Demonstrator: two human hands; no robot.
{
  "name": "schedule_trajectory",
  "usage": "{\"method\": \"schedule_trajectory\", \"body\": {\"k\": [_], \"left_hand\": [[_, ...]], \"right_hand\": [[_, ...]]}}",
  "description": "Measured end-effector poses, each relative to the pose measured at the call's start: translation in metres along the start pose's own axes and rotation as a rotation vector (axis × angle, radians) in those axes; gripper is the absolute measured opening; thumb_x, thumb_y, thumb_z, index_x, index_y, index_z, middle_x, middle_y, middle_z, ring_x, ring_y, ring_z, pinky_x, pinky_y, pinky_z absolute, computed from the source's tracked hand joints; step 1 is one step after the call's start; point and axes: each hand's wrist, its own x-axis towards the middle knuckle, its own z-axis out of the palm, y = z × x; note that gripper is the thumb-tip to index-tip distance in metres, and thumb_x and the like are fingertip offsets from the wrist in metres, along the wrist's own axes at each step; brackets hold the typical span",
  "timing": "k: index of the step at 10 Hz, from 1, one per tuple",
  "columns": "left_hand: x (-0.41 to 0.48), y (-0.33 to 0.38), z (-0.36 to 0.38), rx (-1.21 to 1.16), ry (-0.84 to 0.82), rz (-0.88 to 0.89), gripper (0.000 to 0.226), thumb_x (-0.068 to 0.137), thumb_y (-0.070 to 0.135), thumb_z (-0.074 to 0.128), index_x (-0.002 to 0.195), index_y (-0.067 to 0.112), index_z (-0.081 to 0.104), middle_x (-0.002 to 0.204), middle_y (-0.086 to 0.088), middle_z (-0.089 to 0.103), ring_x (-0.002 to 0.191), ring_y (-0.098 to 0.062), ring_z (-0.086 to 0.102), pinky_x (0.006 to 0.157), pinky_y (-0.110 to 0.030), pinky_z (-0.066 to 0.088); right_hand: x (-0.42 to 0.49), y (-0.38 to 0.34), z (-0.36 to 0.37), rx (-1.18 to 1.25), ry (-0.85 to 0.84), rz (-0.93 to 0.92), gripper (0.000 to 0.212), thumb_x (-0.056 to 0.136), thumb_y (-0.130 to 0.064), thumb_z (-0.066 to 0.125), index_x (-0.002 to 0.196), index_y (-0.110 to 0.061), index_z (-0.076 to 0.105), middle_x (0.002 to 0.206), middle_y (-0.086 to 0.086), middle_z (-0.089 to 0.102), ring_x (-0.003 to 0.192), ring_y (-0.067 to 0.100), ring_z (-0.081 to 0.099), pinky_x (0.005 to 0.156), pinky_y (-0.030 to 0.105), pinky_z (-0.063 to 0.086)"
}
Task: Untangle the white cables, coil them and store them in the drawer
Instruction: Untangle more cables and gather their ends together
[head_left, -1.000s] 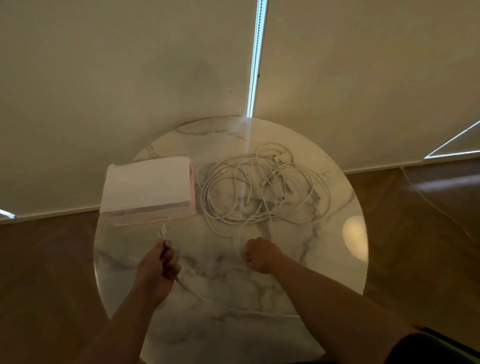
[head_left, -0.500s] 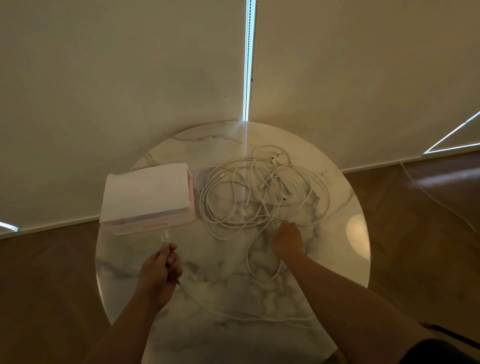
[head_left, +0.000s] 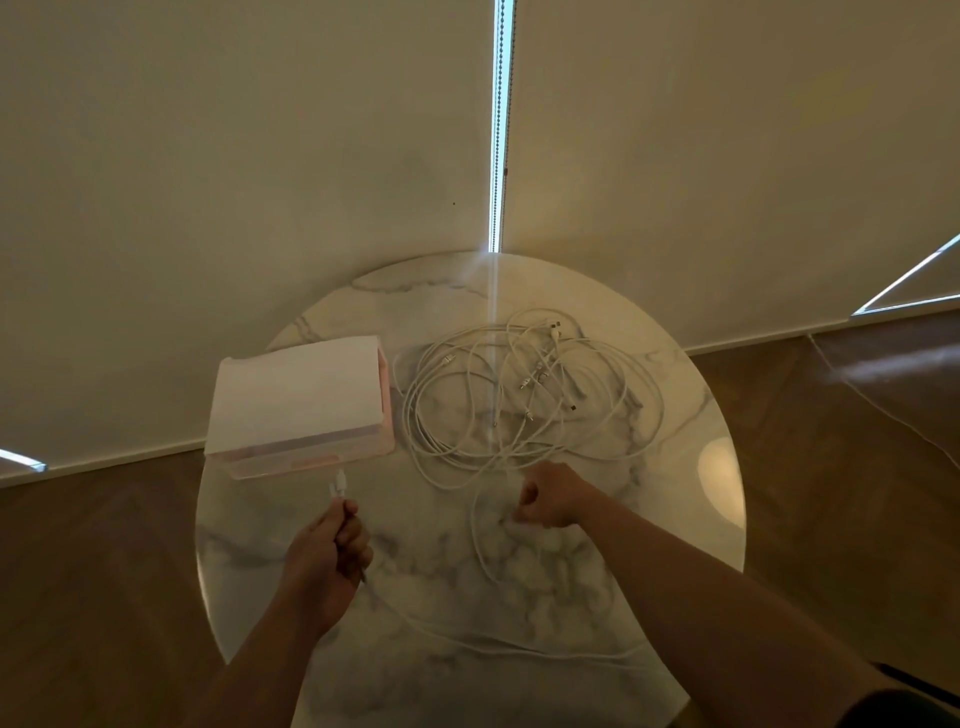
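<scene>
White cables (head_left: 519, 395) lie in 1 loose heap on the far right part of the counter (head_left: 675, 519), loops crossing each other and several plugs showing in the middle. None is coiled yet.

The left hand (head_left: 324, 561), over the near left part of the counter, has its fingers clamped on a loose cable (head_left: 493, 647) just below its plug (head_left: 338, 483), which sticks up toward the drawer unit (head_left: 298, 400). From that hand the cable trails along the near edge and passes under the right forearm.

The right hand (head_left: 550, 496) sits at the near edge of the heap, fingers curled tight in a fist. A strand appears to run through it, with a slack loop beside it, but blur hides the exact hold.

The drawer unit stands at the far left edge, just beside the heap. Its drawer looks shut, with nothing stored that I can see.

I judge the task barely begun: 1 cable is partly drawn out, while the rest of the untangling, all the coiling, opening the drawer and storing remain.
</scene>
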Motion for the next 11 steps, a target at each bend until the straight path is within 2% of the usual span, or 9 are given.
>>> {"method": "schedule_trajectory", "body": {"k": [1, 2, 3, 4, 5, 8, 9, 10, 11], "left_hand": [[-0.001, 0.0, 0.0, 0.008, 0.011, -0.004, 0.032, 0.105, 0.025, 0.035, 0.08, 0.012, 0.051, 0.049, 0.006, 0.028, 0.037, -0.007, 0.023, 0.039, -0.021, 0.022], [-0.002, -0.002, -0.002, 0.007, 0.024, -0.006, 0.032, 0.104, 0.025, 0.036, 0.079, 0.012, 0.051, 0.048, 0.006, 0.028, 0.037, -0.007, 0.024, 0.038, -0.02, 0.024], [-0.002, -0.004, -0.002, 0.011, 0.04, -0.006, 0.031, 0.104, 0.025, 0.037, 0.08, 0.013, 0.051, 0.047, 0.007, 0.027, 0.037, -0.007, 0.024, 0.038, -0.02, 0.024], [-0.003, -0.002, -0.002, 0.006, 0.05, -0.005, 0.031, 0.104, 0.026, 0.037, 0.079, 0.013, 0.051, 0.047, 0.007, 0.027, 0.037, -0.007, 0.023, 0.037, -0.02, 0.024], [-0.005, 0.0, -0.001, -0.009, 0.048, -0.002, 0.032, 0.104, 0.026, 0.036, 0.079, 0.012, 0.05, 0.047, 0.006, 0.028, 0.045, -0.011, 0.012, 0.037, -0.021, 0.023], [-0.008, -0.001, -0.002, -0.014, 0.041, 0.018, 0.032, 0.104, 0.025, 0.035, 0.081, 0.01, 0.052, 0.051, 0.004, 0.028, 0.039, -0.008, 0.024, 0.039, -0.022, 0.023], [-0.01, 0.001, 0.0, -0.015, 0.038, 0.019, 0.032, 0.104, 0.025, 0.036, 0.081, 0.01, 0.052, 0.051, 0.005, 0.028, 0.039, -0.008, 0.023, 0.038, -0.022, 0.023], [-0.013, 0.001, 0.001, -0.008, 0.03, 0.023, 0.031, 0.104, 0.024, 0.036, 0.081, 0.01, 0.051, 0.051, 0.004, 0.028, 0.039, -0.008, 0.023, 0.04, -0.022, 0.023], [-0.014, 0.002, 0.003, -0.003, 0.011, 0.022, 0.031, 0.104, 0.024, 0.036, 0.081, 0.01, 0.051, 0.051, 0.004, 0.028, 0.039, -0.008, 0.023, 0.04, -0.022, 0.023]], "right_hand": [[0.01, 0.012, -0.005, 0.126, 0.521, 0.142, 0.031, 0.085, -0.04, 0.064, 0.066, -0.017, 0.058, 0.069, 0.001, 0.06, 0.067, 0.018, 0.059, 0.064, 0.029, 0.044], [0.024, 0.023, -0.017, 0.122, 0.681, 0.204, 0.027, 0.09, -0.028, 0.056, 0.108, -0.008, 0.062, 0.11, 0.013, 0.061, 0.103, 0.032, 0.059, 0.086, 0.037, 0.047], [0.039, 0.032, -0.032, 0.055, 0.598, 0.189, 0.043, 0.091, -0.021, 0.051, 0.132, -0.008, 0.05, 0.133, 0.016, 0.052, 0.118, 0.038, 0.052, 0.099, 0.042, 0.042], [0.053, 0.035, -0.046, -0.017, 0.387, 0.218, 0.059, 0.093, -0.026, 0.047, 0.149, -0.019, 0.029, 0.151, 0.01, 0.036, 0.135, 0.036, 0.038, 0.109, 0.043, 0.034], [0.062, 0.031, -0.055, -0.024, 0.33, 0.266, 0.058, 0.094, -0.029, 0.047, 0.149, -0.024, 0.028, 0.151, 0.006, 0.037, 0.137, 0.035, 0.033, 0.108, 0.045, 0.033], [0.077, 0.023, -0.064, 0.323, 0.681, 0.419, 0.026, 0.086, -0.025, 0.059, 0.103, -0.011, 0.072, 0.1, 0.008, 0.071, 0.099, 0.028, 0.065, 0.083, 0.032, 0.053], [0.065, 0.014, -0.067, 0.406, 0.911, 0.277, 0.012, 0.084, -0.012, 0.06, 0.087, -0.006, 0.07, 0.087, 0.012, 0.069, 0.083, 0.028, 0.064, 0.069, 0.026, 0.046], [0.039, 0.001, -0.074, 0.476, 1.2, 0.08, 0.007, 0.08, -0.007, 0.065, 0.085, -0.004, 0.067, 0.084, 0.011, 0.064, 0.077, 0.02, 0.055, 0.069, 0.022, 0.036], [0.013, -0.012, -0.086, 0.609, 1.386, -0.048, 0.012, 0.08, -0.012, 0.067, 0.089, -0.005, 0.071, 0.085, 0.007, 0.068, 0.074, 0.018, 0.061, 0.069, 0.023, 0.047]]}}
